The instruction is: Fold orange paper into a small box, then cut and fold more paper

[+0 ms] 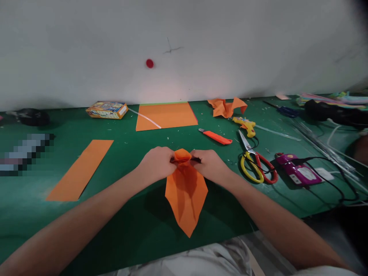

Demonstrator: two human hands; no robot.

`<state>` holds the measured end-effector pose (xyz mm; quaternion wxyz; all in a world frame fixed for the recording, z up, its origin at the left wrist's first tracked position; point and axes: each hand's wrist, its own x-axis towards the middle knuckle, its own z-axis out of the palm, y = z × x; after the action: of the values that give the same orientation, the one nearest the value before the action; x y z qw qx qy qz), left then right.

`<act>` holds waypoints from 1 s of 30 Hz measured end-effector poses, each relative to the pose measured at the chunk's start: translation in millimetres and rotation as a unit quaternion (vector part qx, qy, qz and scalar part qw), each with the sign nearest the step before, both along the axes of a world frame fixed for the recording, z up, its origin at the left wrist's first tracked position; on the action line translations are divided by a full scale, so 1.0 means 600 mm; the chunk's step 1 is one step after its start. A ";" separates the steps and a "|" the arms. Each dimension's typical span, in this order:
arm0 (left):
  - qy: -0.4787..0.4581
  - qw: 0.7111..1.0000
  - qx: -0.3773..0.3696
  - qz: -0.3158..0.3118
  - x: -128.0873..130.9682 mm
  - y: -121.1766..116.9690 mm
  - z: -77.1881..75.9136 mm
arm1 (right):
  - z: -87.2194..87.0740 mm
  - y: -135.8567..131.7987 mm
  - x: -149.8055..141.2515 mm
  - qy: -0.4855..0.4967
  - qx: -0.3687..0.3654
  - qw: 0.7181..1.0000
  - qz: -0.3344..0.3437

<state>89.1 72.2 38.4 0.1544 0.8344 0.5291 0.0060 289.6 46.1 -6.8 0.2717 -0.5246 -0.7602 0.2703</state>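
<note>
My left hand point(159, 165) and my right hand point(211, 165) are closed on either side of a piece of folded orange paper point(188, 199), near its narrow, gathered top. A short rounded flap stands above the gathered part, and below it the paper widens, then tapers to a point facing me. Between the fingers, a thin dark strip point(196, 159) shows at both sides of the gather; what it is I cannot make out. Most of my fingertips are hidden behind the paper and my knuckles.
On the green table point(120, 237) lie an orange paper strip point(82, 168), orange sheets point(172, 115), a small box point(107, 110), a utility knife point(217, 137), scissors point(253, 159), a yellow glue gun point(245, 125), crumpled orange paper point(225, 107) and a purple power adapter point(299, 170) with cables.
</note>
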 end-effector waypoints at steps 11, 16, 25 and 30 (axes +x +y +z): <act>-0.047 0.999 -0.012 -0.013 -0.002 -0.006 0.005 | 0.001 -0.002 0.001 0.064 0.025 0.998 0.001; -0.163 0.987 0.014 0.009 -0.012 0.014 -0.023 | -0.010 0.005 0.008 0.142 -0.026 0.990 0.008; -0.324 0.936 0.093 -0.097 -0.014 0.014 -0.056 | -0.016 0.009 0.005 0.203 -0.017 0.979 0.025; -0.327 0.933 0.033 -0.146 -0.026 0.026 -0.049 | -0.018 0.012 0.007 0.199 -0.014 0.980 0.010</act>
<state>73.3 87.7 9.1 0.2904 0.8589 0.3209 0.2737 293.7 53.4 -17.8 0.4073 -0.4565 -0.6921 0.3830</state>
